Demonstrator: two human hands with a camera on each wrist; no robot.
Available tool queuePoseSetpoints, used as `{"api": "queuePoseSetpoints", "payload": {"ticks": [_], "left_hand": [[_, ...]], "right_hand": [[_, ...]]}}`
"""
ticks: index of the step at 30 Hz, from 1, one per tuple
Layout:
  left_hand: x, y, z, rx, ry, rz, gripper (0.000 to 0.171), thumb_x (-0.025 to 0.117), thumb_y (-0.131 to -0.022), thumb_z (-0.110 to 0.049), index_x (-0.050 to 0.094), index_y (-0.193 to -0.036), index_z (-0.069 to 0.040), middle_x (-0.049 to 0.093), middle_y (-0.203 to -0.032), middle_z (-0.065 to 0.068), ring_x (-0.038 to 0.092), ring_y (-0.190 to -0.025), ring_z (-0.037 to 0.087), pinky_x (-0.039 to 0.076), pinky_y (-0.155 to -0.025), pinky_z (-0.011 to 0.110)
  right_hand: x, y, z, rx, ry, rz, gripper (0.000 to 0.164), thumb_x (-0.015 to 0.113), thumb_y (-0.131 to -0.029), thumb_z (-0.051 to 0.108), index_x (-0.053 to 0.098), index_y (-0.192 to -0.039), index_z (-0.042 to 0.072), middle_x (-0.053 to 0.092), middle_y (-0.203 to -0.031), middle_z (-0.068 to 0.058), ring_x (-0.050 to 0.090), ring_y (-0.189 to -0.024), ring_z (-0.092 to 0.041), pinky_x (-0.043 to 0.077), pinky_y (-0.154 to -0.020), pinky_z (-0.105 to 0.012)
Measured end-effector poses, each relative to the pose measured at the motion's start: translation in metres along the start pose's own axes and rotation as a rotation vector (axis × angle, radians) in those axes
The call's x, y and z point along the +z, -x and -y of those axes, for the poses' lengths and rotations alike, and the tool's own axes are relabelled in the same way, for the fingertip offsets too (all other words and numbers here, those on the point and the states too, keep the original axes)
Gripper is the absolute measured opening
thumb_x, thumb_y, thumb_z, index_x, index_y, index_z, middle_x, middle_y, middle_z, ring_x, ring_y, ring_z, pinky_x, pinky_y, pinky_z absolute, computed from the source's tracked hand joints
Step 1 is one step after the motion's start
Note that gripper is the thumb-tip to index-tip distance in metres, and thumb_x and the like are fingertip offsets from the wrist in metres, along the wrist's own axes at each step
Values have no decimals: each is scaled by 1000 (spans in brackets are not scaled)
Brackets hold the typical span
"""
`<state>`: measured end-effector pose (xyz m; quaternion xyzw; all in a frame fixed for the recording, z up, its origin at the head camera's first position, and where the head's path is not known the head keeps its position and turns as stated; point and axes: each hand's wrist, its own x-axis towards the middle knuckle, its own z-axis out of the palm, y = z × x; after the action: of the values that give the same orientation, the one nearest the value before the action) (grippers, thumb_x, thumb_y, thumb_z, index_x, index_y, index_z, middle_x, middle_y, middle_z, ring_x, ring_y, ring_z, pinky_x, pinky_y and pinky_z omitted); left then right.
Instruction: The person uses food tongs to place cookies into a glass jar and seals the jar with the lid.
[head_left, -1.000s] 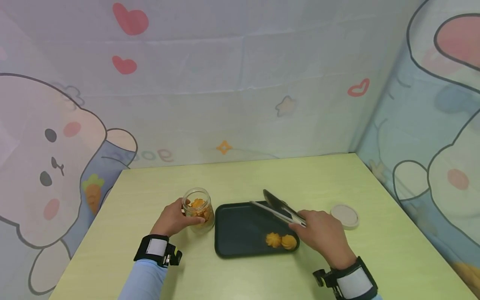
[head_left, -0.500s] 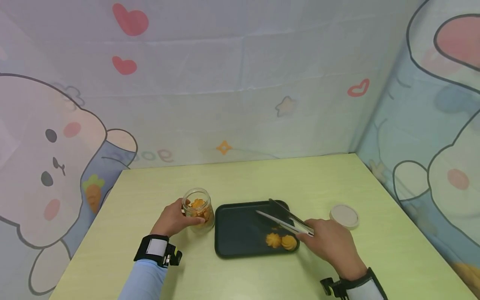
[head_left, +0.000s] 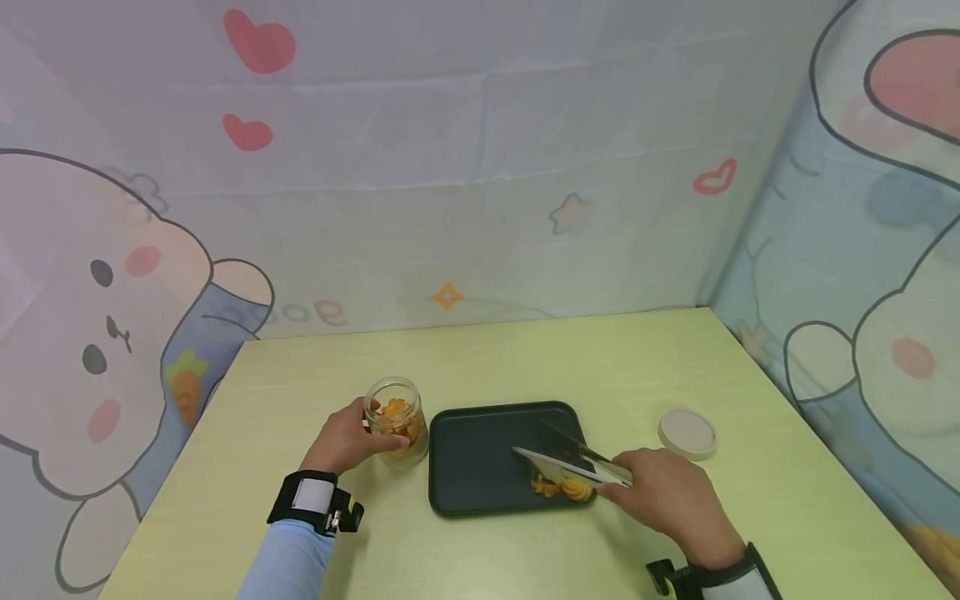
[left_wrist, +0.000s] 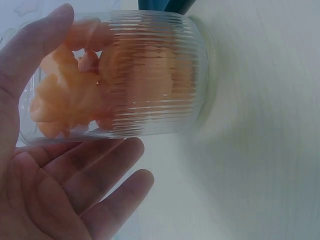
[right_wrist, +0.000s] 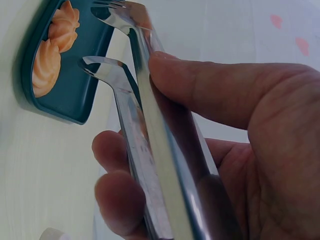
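My left hand [head_left: 347,438] holds a ribbed glass jar [left_wrist: 165,75], thumb on one side and fingers on the other. The jar stands lidless on the table, with golden piped cookies [left_wrist: 67,97] inside. Metal tongs [right_wrist: 167,140] are gripped in my right hand [head_left: 670,493] between thumb and fingers. Their two arms are a little apart, with nothing between the tips. Two swirled cookies [right_wrist: 46,69] lie side by side at the near right corner of a dark tray [head_left: 476,467]. In the head view the tongs pass above these cookies and partly hide them.
A round white lid [head_left: 687,433] lies on the pale yellow-green table [head_left: 480,358], right of the tray and beyond my right hand. Printed fabric walls [head_left: 480,167] rise behind the table and at its right. The tray sits close beside the jar.
My right hand has moved nearer and a little right, bringing the tongs from the tray's far right side down over the two cookies. The left hand and jar stay in place.
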<state>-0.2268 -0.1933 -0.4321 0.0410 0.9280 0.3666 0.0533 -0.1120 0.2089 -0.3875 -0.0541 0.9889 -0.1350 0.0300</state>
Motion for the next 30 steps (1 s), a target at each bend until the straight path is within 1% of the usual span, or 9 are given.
{"api": "queuePoseSetpoints", "payload": {"ticks": [2, 9, 14, 17, 23, 30], "left_hand": [[0, 0, 0, 1, -1, 0, 77, 88, -72, -45, 54, -124, 0, 65, -113, 14, 61, -99, 28, 51, -77, 42], [0, 1, -1, 4, -1, -3, 75, 88, -72, -44, 55, -123, 0, 66, -112, 14, 62, -98, 28, 51, -77, 42], [0, 1, -1, 7, -3, -5, 75, 88, -72, -44, 55, -123, 0, 66, -112, 14, 61, -98, 29, 51, -77, 42], [0, 0, -1, 10, -10, -9, 76, 88, -71, -44, 55, -123, 1, 66, -112, 14, 62, -99, 29, 51, -78, 43], [0, 0, -1, 12, -12, -8, 77, 88, -71, -45, 55, -124, 1, 65, -114, 15, 62, -100, 29, 51, -79, 43], [1, -2, 2, 19, -12, -7, 79, 88, -70, -47, 55, -124, 1, 65, -114, 15, 62, -99, 29, 51, -77, 43]], "right_hand": [[0, 0, -1, 4, -8, 13, 40, 78, -83, 40, 75, -106, 8, 70, -89, 0, 53, -66, -12, 45, -55, -35], [2, 1, -3, 20, -50, 53, 32, 80, -81, 36, 75, -100, 11, 60, -75, 6, 47, -58, -13, 37, -50, -33], [1, 2, -2, 22, -63, 68, 28, 81, -79, 31, 75, -99, 12, 59, -74, 7, 47, -57, -14, 37, -49, -33], [1, 2, -3, 27, -59, 64, 28, 82, -78, 30, 75, -100, 12, 62, -76, 7, 48, -57, -13, 38, -50, -33], [5, 2, -3, 18, -39, 37, 28, 82, -78, 30, 75, -99, 14, 64, -79, 6, 49, -59, -12, 40, -51, -34], [13, -2, -3, -25, -14, -48, 22, 82, -79, 30, 75, -92, 14, 64, -75, 5, 49, -59, -11, 40, -51, -33]]}}
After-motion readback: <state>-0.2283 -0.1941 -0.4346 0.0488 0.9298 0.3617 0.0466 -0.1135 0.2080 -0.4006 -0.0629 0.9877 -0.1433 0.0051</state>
